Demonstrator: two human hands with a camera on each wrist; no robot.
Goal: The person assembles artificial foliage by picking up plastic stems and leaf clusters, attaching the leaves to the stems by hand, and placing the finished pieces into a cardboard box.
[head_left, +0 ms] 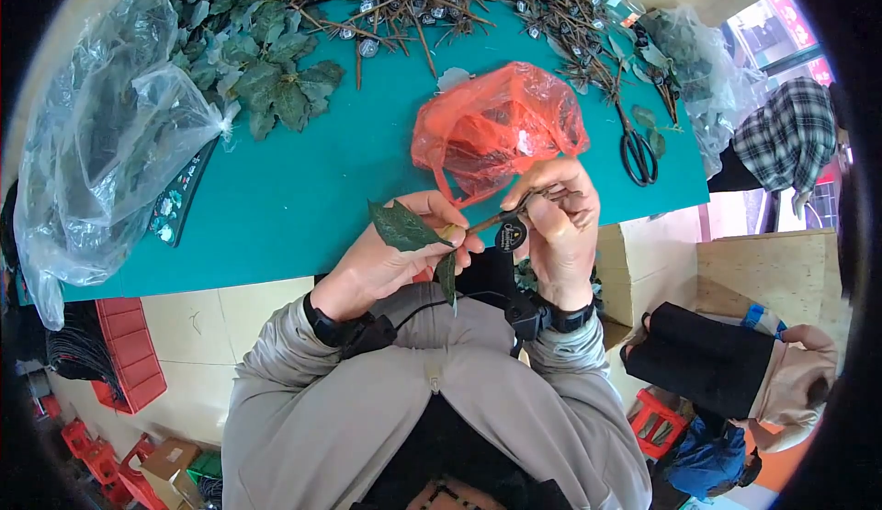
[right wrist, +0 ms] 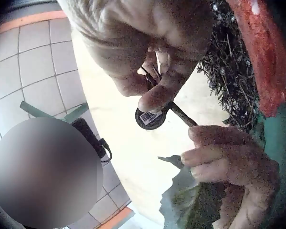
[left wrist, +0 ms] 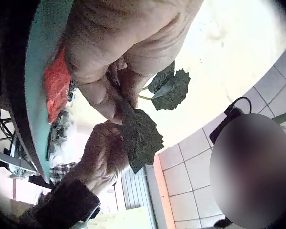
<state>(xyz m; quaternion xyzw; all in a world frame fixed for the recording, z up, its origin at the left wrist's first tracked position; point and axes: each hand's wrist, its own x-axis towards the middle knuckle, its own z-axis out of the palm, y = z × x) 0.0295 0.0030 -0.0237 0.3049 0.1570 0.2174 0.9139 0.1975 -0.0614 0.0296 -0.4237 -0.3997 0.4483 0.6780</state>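
Observation:
My left hand (head_left: 369, 260) pinches one end of a brown stem (head_left: 485, 223) where dark green leaves (head_left: 404, 228) sprout, one upward and another hanging below the fingers. Thumb and fingers of my right hand (head_left: 565, 230) grip the same stem toward its other end. A round black tag (head_left: 511, 237) with pale lettering hangs on the stem beside the right thumb; its barcode label (right wrist: 151, 116) shows in the right wrist view. Serrated leaves (left wrist: 142, 138) stick out past the left fingers in the left wrist view. Just behind both hands, a red plastic bag (head_left: 501, 124) lies on the table.
On the green table (head_left: 303, 188), leafy sprigs (head_left: 266, 69) and a heap of tagged brown stems (head_left: 413, 0) lie at the back. Black-handled scissors (head_left: 638, 153) rest at right, a clear plastic bag (head_left: 110, 142) at left. Other people sit and stand at right.

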